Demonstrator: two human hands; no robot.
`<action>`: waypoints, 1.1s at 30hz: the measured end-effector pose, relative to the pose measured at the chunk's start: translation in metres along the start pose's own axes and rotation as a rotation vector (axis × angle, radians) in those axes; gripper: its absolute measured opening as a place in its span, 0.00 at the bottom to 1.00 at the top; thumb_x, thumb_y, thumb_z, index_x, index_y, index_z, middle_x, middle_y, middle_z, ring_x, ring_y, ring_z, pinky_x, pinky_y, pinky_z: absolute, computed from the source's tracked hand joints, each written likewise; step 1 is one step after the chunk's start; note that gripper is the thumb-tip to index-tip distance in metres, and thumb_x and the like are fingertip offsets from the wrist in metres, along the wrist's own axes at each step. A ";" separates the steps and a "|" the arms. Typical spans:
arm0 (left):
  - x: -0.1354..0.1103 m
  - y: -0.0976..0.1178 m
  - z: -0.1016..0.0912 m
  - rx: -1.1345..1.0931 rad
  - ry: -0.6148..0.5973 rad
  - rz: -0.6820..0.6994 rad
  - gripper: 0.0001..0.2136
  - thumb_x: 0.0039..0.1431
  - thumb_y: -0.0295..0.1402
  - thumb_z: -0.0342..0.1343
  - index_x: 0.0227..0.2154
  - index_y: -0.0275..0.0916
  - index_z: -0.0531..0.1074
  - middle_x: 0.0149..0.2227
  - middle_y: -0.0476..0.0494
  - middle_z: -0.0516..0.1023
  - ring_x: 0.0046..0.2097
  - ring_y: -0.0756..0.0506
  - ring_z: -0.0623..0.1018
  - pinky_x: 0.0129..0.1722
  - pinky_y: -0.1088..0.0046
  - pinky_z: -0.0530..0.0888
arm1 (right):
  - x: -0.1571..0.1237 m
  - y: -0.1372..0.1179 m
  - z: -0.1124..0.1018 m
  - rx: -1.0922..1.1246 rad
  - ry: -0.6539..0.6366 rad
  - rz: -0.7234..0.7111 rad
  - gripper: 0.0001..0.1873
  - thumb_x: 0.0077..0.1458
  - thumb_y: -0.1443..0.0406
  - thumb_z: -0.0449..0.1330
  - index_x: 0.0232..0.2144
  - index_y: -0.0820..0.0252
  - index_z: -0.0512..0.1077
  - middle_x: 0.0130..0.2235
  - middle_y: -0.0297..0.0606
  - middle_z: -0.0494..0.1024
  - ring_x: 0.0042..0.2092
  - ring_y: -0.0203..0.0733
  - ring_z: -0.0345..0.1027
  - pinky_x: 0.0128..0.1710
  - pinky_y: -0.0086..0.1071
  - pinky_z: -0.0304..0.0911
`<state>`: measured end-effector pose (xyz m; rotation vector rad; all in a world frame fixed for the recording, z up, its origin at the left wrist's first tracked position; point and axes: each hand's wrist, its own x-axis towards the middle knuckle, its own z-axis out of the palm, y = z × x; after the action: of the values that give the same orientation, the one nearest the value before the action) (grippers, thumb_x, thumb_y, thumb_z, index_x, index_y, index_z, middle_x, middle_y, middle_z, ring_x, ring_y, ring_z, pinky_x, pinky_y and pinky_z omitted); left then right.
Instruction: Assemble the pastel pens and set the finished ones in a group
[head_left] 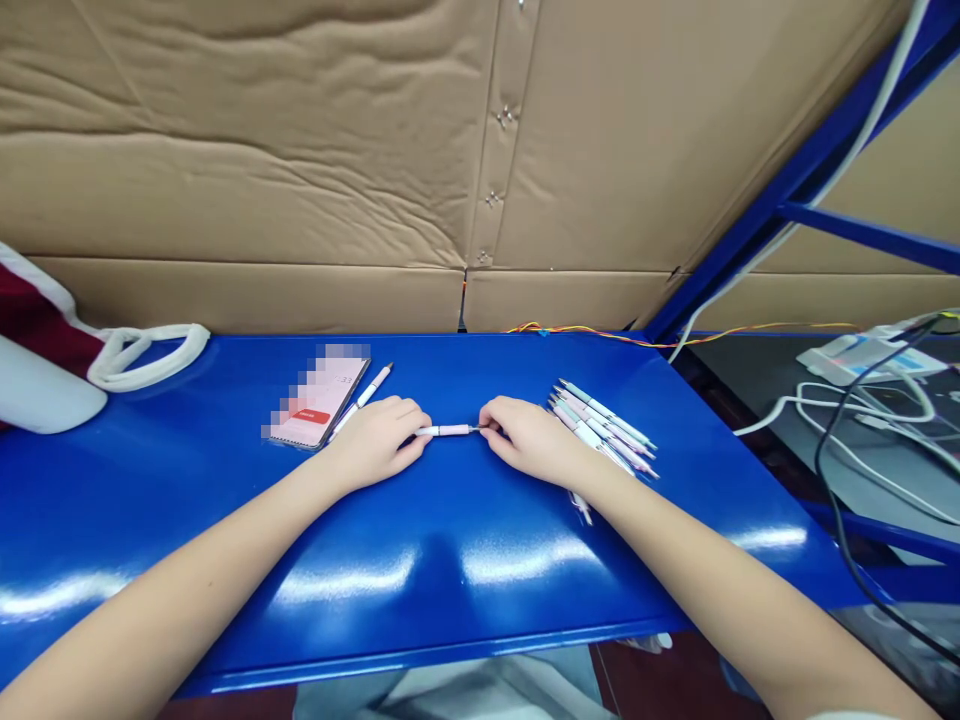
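- The left hand point(373, 443) and right hand point(529, 440) are apart, with a pink and white pen point(444, 430) lying between them.
- The left hand closes on the pen's back end, and the right fingertips point(484, 425) pinch its thin metal tip.
- The pen is held just above the middle of the tabletop point(450, 600), which is glossy blue metal.
- A pile of pens point(604, 425) in pale pink and green lies just beside the right hand, partly under the wrist.
- A single pink and white pen point(365, 397) lies beside the left hand, next to a phone point(319, 395).
- The phone lies face up, with a blurred screen showing a red button.
- A white bottle point(45, 385) and a white strap point(150, 352) lie at the far left of the tabletop.
- An orange and yellow wire point(592, 335) runs along the back edge.
- White cables point(847, 405) and a white device point(870, 358) sit to the right, off the tabletop.
- Cardboard point(262, 130) covers the wall behind, beside a blue metal frame point(825, 170).
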<state>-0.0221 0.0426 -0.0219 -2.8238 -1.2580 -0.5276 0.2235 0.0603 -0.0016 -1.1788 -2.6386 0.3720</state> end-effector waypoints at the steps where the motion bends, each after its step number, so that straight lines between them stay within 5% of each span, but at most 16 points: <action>1: 0.000 0.001 0.000 0.001 -0.004 0.001 0.09 0.62 0.34 0.47 0.36 0.37 0.71 0.36 0.43 0.74 0.38 0.45 0.73 0.37 0.68 0.69 | 0.000 0.000 0.000 0.001 0.002 -0.010 0.05 0.56 0.70 0.53 0.35 0.61 0.68 0.36 0.39 0.73 0.36 0.39 0.66 0.36 0.30 0.58; 19: -0.001 0.002 0.003 0.016 -0.014 0.030 0.10 0.64 0.34 0.45 0.38 0.37 0.71 0.35 0.43 0.75 0.39 0.45 0.73 0.39 0.68 0.69 | 0.002 0.000 0.007 0.258 0.052 0.023 0.05 0.52 0.73 0.55 0.32 0.61 0.68 0.29 0.33 0.71 0.30 0.34 0.63 0.31 0.27 0.57; 28: -0.002 0.003 0.002 0.035 0.015 0.030 0.12 0.65 0.35 0.44 0.37 0.38 0.71 0.35 0.43 0.75 0.38 0.45 0.74 0.37 0.69 0.69 | 0.003 0.000 0.008 0.160 0.032 -0.005 0.09 0.61 0.67 0.51 0.35 0.61 0.71 0.36 0.39 0.75 0.37 0.38 0.67 0.39 0.31 0.59; 33: -0.001 0.004 0.001 0.016 -0.009 0.026 0.11 0.64 0.34 0.45 0.38 0.37 0.71 0.36 0.42 0.75 0.39 0.45 0.74 0.38 0.68 0.69 | 0.003 0.001 0.010 0.156 0.026 0.001 0.09 0.55 0.67 0.58 0.40 0.62 0.68 0.34 0.37 0.73 0.35 0.38 0.66 0.35 0.29 0.58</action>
<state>-0.0189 0.0392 -0.0225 -2.8284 -1.2189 -0.5022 0.2197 0.0618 -0.0112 -1.1277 -2.5350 0.5473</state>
